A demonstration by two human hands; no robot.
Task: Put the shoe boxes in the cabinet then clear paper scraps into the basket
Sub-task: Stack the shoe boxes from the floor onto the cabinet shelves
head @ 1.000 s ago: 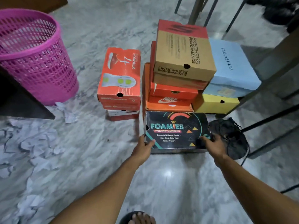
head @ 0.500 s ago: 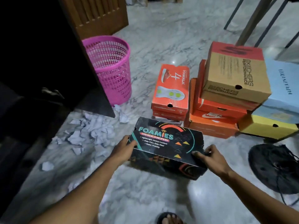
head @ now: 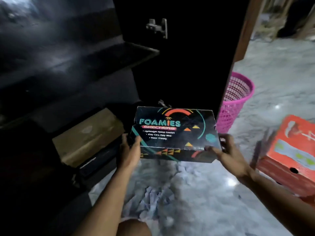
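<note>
Lifted off the marble floor, Foamies box, fingers of both hands clamped on it, faces the dark cabinet.

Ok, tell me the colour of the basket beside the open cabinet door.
Pink. The basket is openwork plastic, seen best in the head view.

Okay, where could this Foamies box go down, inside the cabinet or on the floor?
Both hands, left hand and right hand, hold the Foamies box. In the cabinet, the dark shelf space above the brown box looks free, though it is dim. Bare floor lies beyond the pink basket. It is crowded below, with paper scraps, and at the right, by the orange box.
</note>
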